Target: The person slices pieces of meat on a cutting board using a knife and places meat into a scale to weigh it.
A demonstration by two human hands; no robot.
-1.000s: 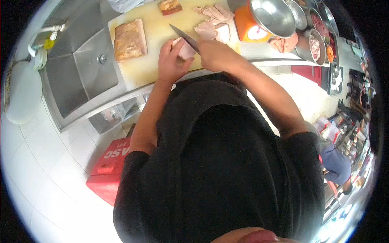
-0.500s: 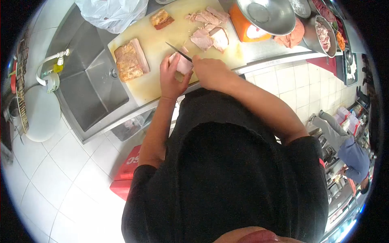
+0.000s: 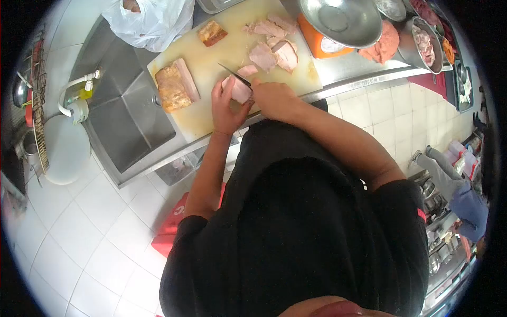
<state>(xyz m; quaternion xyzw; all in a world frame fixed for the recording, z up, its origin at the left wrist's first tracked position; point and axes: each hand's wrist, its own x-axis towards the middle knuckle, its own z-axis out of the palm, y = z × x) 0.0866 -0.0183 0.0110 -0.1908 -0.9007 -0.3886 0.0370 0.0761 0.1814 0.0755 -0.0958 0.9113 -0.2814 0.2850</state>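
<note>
On the cutting board (image 3: 198, 116), my left hand (image 3: 228, 112) grips a pale piece of meat (image 3: 241, 92) near the board's front edge. A knife (image 3: 233, 73) is in my right hand (image 3: 275, 100), its dark blade angled up and left along the far side of that piece. Just beyond the blade lies a small pink slice (image 3: 247, 70). Several cut slices (image 3: 272, 53) are spread at the back right of the board. A large browned slab (image 3: 174, 89) rests at the left, and a smaller browned chunk (image 3: 212, 33) lies at the back.
A steel sink (image 3: 124, 100) is on the left, with a white plastic bag (image 3: 153, 24) behind it. An orange scale (image 3: 311, 39) carries a steel pan (image 3: 343, 18) at the right. Beyond are bowls of meat (image 3: 424, 45). A co-worker (image 3: 467, 206) stands far right.
The view has shifted, so the board and sink appear farther right. A small slice beyond the blade now shows more fully. Both hands keep their holds.
</note>
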